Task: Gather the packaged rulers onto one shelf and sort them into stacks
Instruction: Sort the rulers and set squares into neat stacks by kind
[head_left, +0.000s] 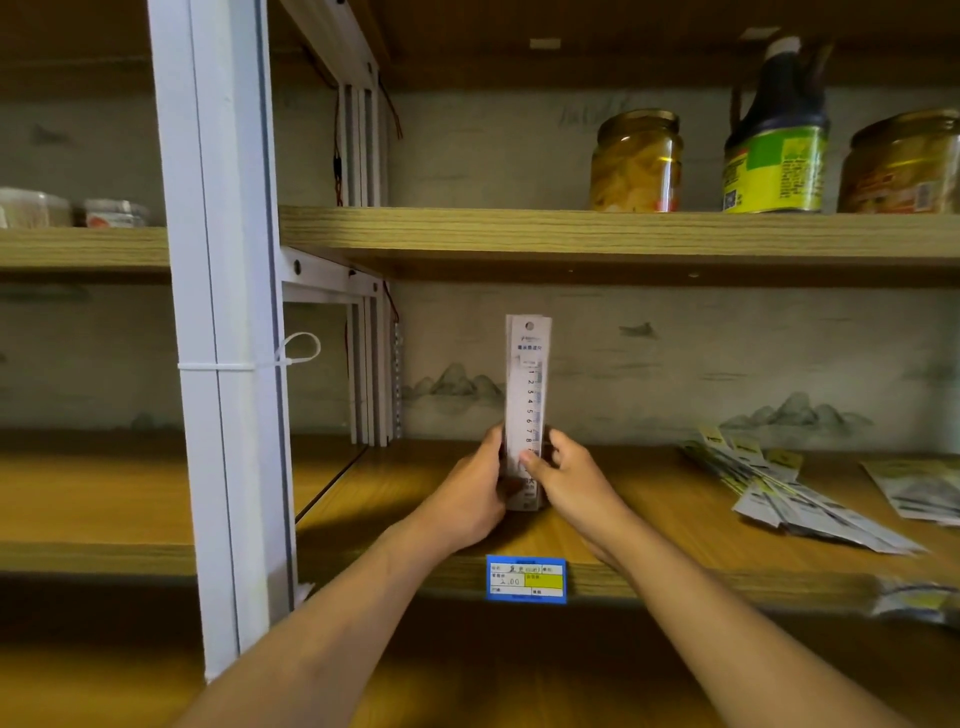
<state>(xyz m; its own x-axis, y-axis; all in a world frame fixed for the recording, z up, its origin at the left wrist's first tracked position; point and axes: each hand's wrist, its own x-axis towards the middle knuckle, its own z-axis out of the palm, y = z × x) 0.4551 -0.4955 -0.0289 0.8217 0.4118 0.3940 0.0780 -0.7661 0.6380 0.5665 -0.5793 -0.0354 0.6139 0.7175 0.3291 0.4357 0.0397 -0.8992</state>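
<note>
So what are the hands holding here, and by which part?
Both the left hand and right hand grip an upright bundle of packaged rulers by its lower end.

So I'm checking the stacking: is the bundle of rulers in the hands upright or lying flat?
Upright. The ruler bundle stands on end on the shelf, gripped by left hand and right hand.

I see a wooden middle shelf (649, 499) on a white metal rack frame (223, 312), blue price tag (525, 579) clipped to its front edge. A bundle of packaged rulers (527, 395) stands upright on it, lower end on the board. A loose fan of packaged rulers (795, 499) lies flat at right, another packet (917, 488) beside it. On the upper shelf (571, 234): two jars (636, 161) and a dark bottle (776, 140) between them.
</note>
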